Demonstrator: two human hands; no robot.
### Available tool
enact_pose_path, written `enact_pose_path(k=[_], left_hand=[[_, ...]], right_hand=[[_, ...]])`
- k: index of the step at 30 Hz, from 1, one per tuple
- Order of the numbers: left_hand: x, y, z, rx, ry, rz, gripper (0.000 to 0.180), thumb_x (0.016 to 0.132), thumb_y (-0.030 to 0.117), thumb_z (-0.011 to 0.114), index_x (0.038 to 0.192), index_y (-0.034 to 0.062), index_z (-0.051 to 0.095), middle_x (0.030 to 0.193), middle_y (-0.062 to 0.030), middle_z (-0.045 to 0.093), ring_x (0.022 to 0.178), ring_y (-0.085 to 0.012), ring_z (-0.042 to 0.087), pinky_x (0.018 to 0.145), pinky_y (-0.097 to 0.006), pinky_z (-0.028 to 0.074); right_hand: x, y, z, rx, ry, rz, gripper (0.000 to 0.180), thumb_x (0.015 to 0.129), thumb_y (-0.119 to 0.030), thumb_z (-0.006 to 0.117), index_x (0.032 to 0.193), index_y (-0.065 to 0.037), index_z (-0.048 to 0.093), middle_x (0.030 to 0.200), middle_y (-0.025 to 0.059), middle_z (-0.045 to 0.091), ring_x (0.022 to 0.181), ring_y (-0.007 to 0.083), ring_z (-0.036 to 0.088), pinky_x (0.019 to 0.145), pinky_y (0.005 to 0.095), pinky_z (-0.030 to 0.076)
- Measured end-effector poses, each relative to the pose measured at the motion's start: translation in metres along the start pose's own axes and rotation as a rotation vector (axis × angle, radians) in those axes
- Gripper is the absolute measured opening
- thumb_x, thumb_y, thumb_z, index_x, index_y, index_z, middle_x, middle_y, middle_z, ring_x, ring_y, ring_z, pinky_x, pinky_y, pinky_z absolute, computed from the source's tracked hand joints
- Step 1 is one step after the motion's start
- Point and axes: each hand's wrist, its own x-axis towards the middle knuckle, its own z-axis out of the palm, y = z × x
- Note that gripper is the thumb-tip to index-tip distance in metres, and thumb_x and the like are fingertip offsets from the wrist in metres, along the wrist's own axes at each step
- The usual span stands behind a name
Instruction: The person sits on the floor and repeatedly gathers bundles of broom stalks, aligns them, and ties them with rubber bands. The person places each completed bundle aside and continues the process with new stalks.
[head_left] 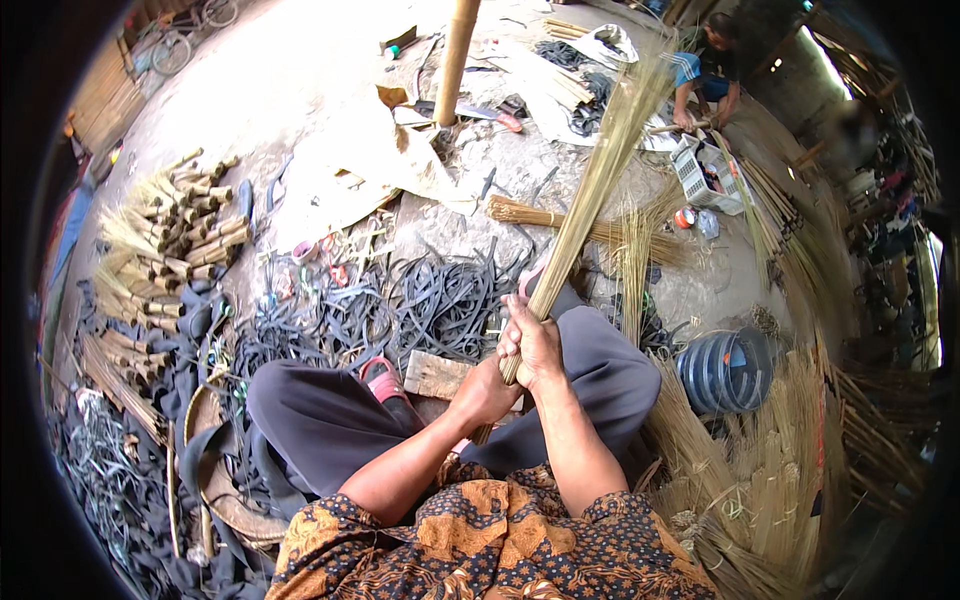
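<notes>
Hands are meeting in the middle of the view, above the lap of the seated person. The right hand [533,345] is closing around a long bundle of straw stalks [590,195], with its fingers [512,338] wrapped over the bundle's lower part, so the stalks are passing through the fist. The left hand [482,395] is sitting just below and nearer, touching the right one, and it is curling around the bottom end of the same bundle; how tight its fingers are closing I cannot tell, because the right hand is covering them partly. The bundle is leaning from the hands up and to the far right, and its thin tips are spreading out near the top edge of the view.

Under the hands, a small wooden block [435,375] is lying on the ground between the knees, beside a red sandal [385,383]. To the far left of the knees, a heap of black rubber strips [420,305] is covering the floor. Further left, a pile of short bound straw bundles [175,235] is resting. To the right, a dark ribbed container [725,370] is standing among loose straw. In the far right corner, another person [705,75] is crouching beside a white plastic basket [705,175]. A bamboo pole [455,60] is standing far in the middle.
</notes>
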Motion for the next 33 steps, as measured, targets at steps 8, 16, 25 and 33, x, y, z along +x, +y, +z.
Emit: enact_pose_path(k=[8, 16, 25, 33], left_hand=[[0.005, 0.001, -0.019, 0.224, 0.030, -0.022, 0.050, 0.085, 0.027, 0.077, 0.123, 0.0004, 0.059, 0.104, -0.0296, 0.071, 0.100, -0.0460, 0.070, 0.087, -0.048, 0.054], [0.036, 0.050, -0.107, 0.253, 0.057, 0.103, 0.035, 0.086, 0.027, 0.077, 0.111, 0.0033, 0.069, 0.096, -0.0283, 0.073, 0.098, -0.0449, 0.071, 0.084, -0.050, 0.057], [0.051, 0.084, -0.200, 0.256, 0.177, 0.112, 0.028, 0.098, 0.029, 0.074, 0.097, 0.0052, 0.058, 0.065, -0.0001, 0.051, 0.062, -0.0118, 0.048, 0.059, -0.035, 0.042], [0.048, 0.073, -0.219, 0.141, 0.251, 0.129, 0.034, 0.093, 0.029, 0.077, 0.109, 0.0013, 0.064, 0.080, -0.0196, 0.067, 0.075, -0.0335, 0.068, 0.073, -0.042, 0.052]], right_hand=[[0.013, 0.006, 0.008, 0.201, 0.062, -0.027, 0.026, 0.097, -0.030, 0.076, 0.104, -0.006, 0.069, 0.058, -0.0054, 0.046, 0.044, 0.0096, 0.046, 0.044, 0.0300, 0.042], [0.047, -0.015, 0.025, 0.318, -0.317, -0.178, 0.061, 0.102, -0.052, 0.063, 0.139, -0.004, 0.053, 0.106, 0.0115, 0.071, 0.092, 0.0260, 0.072, 0.081, 0.0386, 0.059], [0.121, 0.075, -0.082, -0.515, 0.225, 0.192, 0.031, 0.101, -0.033, 0.066, 0.118, -0.006, 0.066, 0.088, 0.0026, 0.069, 0.061, 0.0088, 0.063, 0.053, 0.0220, 0.047], [0.146, 0.193, -0.092, -1.477, 0.028, 0.175, 0.027, 0.092, -0.032, 0.073, 0.110, -0.012, 0.076, 0.108, 0.0142, 0.075, 0.098, 0.0338, 0.072, 0.084, 0.0455, 0.056]])
